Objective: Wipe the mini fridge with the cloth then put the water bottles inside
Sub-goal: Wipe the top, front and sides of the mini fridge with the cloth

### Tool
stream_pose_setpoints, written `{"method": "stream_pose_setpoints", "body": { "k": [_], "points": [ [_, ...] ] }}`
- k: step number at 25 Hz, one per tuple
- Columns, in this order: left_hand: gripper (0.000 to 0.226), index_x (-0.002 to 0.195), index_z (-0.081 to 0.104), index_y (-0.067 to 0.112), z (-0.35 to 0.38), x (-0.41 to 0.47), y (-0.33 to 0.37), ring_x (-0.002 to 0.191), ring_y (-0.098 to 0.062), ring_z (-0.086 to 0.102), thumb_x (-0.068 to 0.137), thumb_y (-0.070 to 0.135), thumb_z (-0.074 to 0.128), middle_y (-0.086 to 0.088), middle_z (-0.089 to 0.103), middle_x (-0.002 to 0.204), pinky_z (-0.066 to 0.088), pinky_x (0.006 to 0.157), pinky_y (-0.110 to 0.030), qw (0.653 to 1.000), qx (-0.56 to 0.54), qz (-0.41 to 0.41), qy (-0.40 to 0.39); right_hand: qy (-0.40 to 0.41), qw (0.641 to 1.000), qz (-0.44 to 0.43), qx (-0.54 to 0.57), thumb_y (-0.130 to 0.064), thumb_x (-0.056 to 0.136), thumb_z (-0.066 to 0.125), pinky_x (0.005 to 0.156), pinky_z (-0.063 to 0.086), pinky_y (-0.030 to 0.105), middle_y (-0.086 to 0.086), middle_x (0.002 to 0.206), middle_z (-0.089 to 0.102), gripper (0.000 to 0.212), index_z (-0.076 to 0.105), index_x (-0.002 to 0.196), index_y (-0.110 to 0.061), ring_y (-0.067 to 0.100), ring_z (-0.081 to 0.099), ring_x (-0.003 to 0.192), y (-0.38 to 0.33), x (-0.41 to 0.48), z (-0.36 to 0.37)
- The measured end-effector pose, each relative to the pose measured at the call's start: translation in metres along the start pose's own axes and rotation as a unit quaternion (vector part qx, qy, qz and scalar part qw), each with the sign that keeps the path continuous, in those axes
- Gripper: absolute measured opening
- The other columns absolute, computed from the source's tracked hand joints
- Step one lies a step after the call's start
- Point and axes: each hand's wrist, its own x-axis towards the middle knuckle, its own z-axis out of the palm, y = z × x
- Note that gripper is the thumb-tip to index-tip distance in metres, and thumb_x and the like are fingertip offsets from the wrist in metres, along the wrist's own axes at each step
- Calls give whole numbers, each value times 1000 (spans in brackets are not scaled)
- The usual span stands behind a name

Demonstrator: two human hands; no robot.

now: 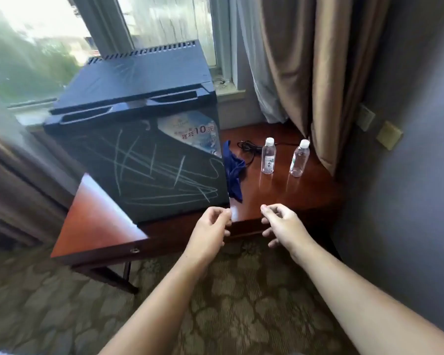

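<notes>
Head view showed a polished reddish-brown wooden desk (280,198) standing on patterned olive carpet (62,303), beside a window (23,47) hung with heavy beige curtains (318,73). The left hand (210,224) and right hand (280,221) hovered over the desk's near edge, fingers loosely curled, holding nothing. From them, the boxy black mini fridge (144,160), its door streaked with pale scribbles, stood at eleven o'clock. The crumpled blue cloth (235,172) lay at twelve, just beside the fridge. Two clear plastic water bottles (268,157) with white caps stood upright at one o'clock.
</notes>
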Motion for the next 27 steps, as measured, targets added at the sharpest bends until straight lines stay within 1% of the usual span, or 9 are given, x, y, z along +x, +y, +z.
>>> {"method": "stream_pose_setpoints", "body": {
  "k": [3,6,10,13,17,20,23,25,27],
  "points": [
    [20,117,61,34,30,67,10,96,-4,66,100,44,59,12,68,110,58,88,-35,998,67,-6,-14,12,999,28,15,-39,99,60,52,54,32,12,111,69,18,64,102,-22,18,68,75,-8,68,-8],
    [39,134,52,31,70,150,23,102,1,60,98,40,64,13,60,122,50,83,-19,994,103,-10,-19,-5,998,56,27,-40,99,60,54,57,32,9,114,69,16,64,104,-25,20,72,83,-19,153,-24],
    [63,151,41,23,116,258,26,128,-20,55,95,36,68,-5,43,150,43,107,-29,981,177,-64,34,-64,991,115,8,-38,100,58,54,53,31,8,118,68,18,62,111,-24,18,68,81,-19,259,-41],
    [75,158,29,20,136,313,25,145,-31,37,95,31,69,-11,26,161,30,116,-32,967,228,-102,50,-91,982,162,-17,-40,99,59,56,53,30,1,115,69,29,61,124,-25,16,68,82,-12,305,-41],
    [86,162,20,21,141,372,12,154,-38,19,92,28,70,-11,11,170,21,122,-42,957,225,-130,127,-139,968,201,-50,-38,99,58,53,52,27,-11,106,65,30,57,128,-30,14,66,82,-11,343,-25],
    [95,164,13,21,141,412,-6,156,-36,18,91,24,72,-9,8,173,19,123,-44,954,199,-150,168,-136,965,213,-67,-37,99,57,54,52,26,-12,106,63,32,54,131,-32,14,67,85,-10,368,-12],
    [101,165,11,23,148,434,-21,146,-41,34,88,19,76,-9,17,169,33,116,-50,937,238,-173,189,-145,956,236,-96,-39,98,59,55,54,28,-10,105,64,35,52,132,-34,15,68,86,-9,387,-5],
    [94,163,24,25,155,438,-26,136,-40,45,86,10,76,-10,32,160,41,109,-50,928,254,-167,217,-161,949,243,-120,-37,99,58,57,53,29,-8,102,65,30,53,128,-33,16,67,87,-12,394,-9],
    [78,151,47,24,154,442,-29,126,-39,53,82,-4,71,-12,47,143,41,109,-43,938,171,-157,259,-162,946,248,-133,-37,100,57,60,53,30,-5,102,66,25,55,125,-31,17,68,89,-17,397,-14]
  ]
}}
